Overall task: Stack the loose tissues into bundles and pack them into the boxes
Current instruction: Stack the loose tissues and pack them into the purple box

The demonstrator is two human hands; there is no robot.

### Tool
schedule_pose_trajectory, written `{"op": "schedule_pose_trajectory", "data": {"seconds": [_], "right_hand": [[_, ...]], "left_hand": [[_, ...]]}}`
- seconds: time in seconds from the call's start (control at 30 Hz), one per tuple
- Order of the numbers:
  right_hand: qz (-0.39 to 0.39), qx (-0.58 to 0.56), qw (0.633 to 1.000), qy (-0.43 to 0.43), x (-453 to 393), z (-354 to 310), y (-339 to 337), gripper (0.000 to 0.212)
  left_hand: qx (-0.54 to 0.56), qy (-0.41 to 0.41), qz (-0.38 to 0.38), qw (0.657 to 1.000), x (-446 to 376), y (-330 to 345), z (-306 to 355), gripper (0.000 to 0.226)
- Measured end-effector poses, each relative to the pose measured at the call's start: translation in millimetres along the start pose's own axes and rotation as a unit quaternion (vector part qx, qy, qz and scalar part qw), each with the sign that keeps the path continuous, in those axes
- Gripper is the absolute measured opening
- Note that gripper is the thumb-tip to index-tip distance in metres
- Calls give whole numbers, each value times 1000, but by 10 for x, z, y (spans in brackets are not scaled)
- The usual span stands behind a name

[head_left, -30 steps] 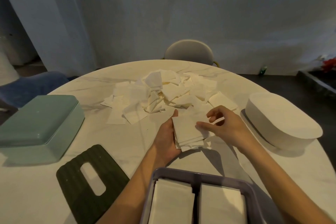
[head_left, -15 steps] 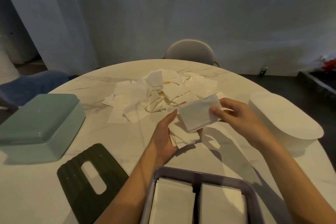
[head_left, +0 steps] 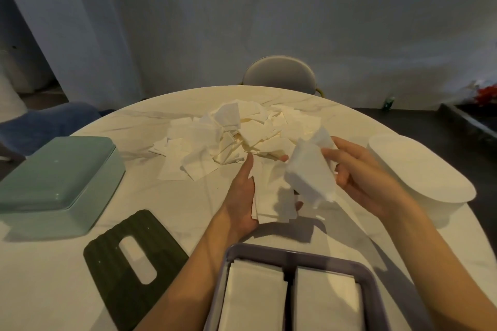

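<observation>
While the left hand (head_left: 242,196) lies palm up above the counter (head_left: 166,212), it cradles a small bundle of tissues (head_left: 271,196), thumb along the bundle's left edge and fingertips showing past its right side. Just to the right and a little higher, the right hand (head_left: 360,177) pinches a single tissue (head_left: 309,172) between thumb and fingers; the sheet hangs tilted, its lower corner over the bundle's right edge, though whether the two touch cannot be told.

Behind both hands a loose heap of tissues (head_left: 228,140) spreads across the middle of the round, marble-patterned counter. At the near edge sits a purple-grey box (head_left: 295,255) with a central divider, and each of its two compartments holds a flat white stack of tissues (head_left: 252,293). To its left a dark green ribbed lid (head_left: 113,263) with an oval slot lies flat on the counter. Further left stands a pale green box (head_left: 53,183), closed or turned over, with its broad face up. On the right, near the counter's rim, rests a white oval box (head_left: 419,177).

Beyond the counter a rounded chair back (head_left: 279,72) stands before a pale curtain (head_left: 242,8).

No brand, label or writing can be read on any box, lid or tissue.
</observation>
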State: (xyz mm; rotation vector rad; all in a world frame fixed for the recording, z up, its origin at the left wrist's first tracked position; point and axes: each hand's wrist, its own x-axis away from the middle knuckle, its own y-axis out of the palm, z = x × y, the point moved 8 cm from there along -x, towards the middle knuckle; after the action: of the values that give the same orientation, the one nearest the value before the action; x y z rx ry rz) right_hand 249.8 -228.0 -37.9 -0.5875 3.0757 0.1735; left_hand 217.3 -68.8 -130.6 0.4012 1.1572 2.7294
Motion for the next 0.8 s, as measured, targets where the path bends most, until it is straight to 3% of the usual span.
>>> {"op": "schedule_pose_trajectory", "data": {"seconds": [0.1, 0.17, 0.23, 0.3, 0.37, 0.53, 0.63, 0.73, 0.8], "right_hand": [[-72, -24, 997, 0, 81, -41, 135, 36], [-84, 18, 996, -6, 105, -17, 219, 29], [-63, 163, 984, -32, 55, 49, 228, 23], [-40, 330, 940, -83, -1, 80, 220, 17], [-4, 413, 903, -120, -49, 121, 173, 15], [40, 372, 915, -153, -61, 39, 52, 23], [54, 274, 953, -115, -8, -72, -33, 23], [-14, 140, 988, -55, 51, -96, 28, 33], [-68, 140, 987, -33, 75, -30, 158, 32]], "left_hand": [[-47, -15, 16, 999, -8, 2, -50, 74], [-59, -33, 11, 998, -22, 18, -116, 76], [-67, -44, 0, 997, 1, 54, -159, 81], [-63, -54, -24, 996, 29, 111, -187, 89], [-50, -60, -57, 995, 76, 207, -193, 95], [-38, -70, -81, 993, 80, 264, -229, 89], [12, -82, -48, 995, 42, 198, -227, 82], [63, -96, -23, 993, 17, 163, -226, 76], [59, -104, -27, 992, 13, 159, -251, 74]]}}
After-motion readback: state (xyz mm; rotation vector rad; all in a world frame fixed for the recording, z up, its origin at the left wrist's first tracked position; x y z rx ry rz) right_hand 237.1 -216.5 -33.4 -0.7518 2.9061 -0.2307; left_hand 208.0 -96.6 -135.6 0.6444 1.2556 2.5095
